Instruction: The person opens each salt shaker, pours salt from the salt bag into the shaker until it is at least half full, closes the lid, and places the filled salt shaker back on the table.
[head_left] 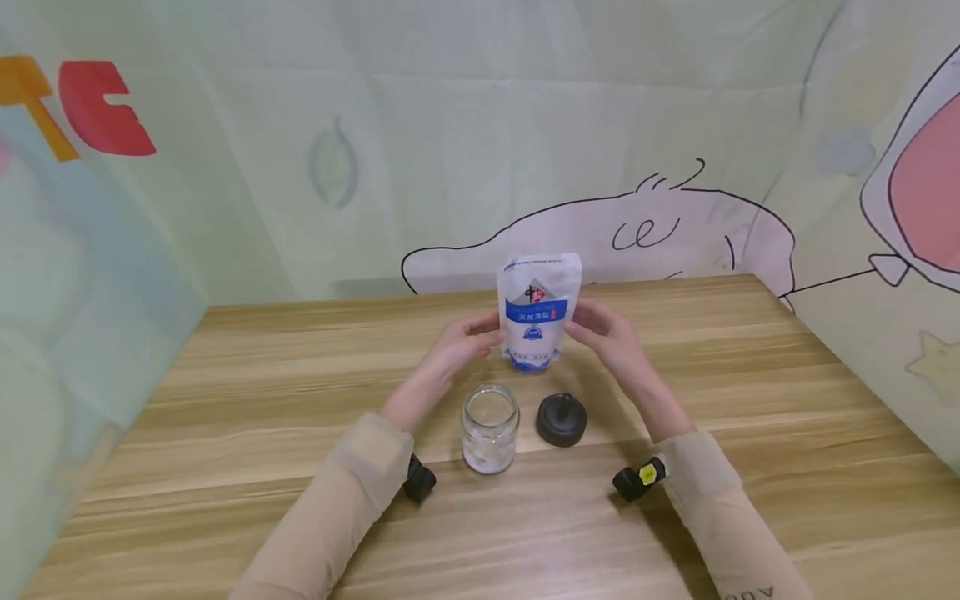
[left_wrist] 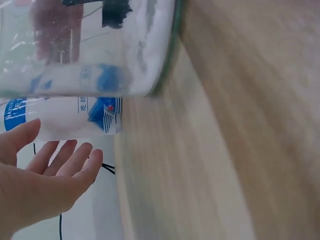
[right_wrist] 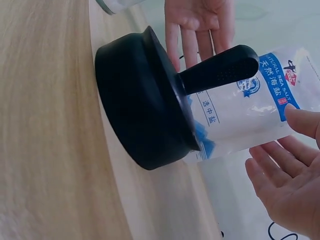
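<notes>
A white and blue pouch of sea salt (head_left: pixel 534 321) stands upright near the back of the table, its label towards me. My left hand (head_left: pixel 468 337) is at the pouch's left side, fingers extended and thumb apart from them in the left wrist view. At the right side is my right hand (head_left: pixel 609 337), its thumb overlapping the pouch's front edge and its fingers loosely extended; firm contact cannot be told. In front of the pouch stands a clear glass jar (head_left: pixel 491 433) without a lid, with white material at its bottom. Beside the jar lies a black knobbed lid (head_left: pixel 562 419).
The wooden table (head_left: pixel 300 383) reaches back to a printed cloth backdrop (head_left: pixel 450 150). Black wrist cameras are worn under both forearms, the left one (head_left: pixel 418 480) close to the jar and the right one (head_left: pixel 639 479) right of the lid.
</notes>
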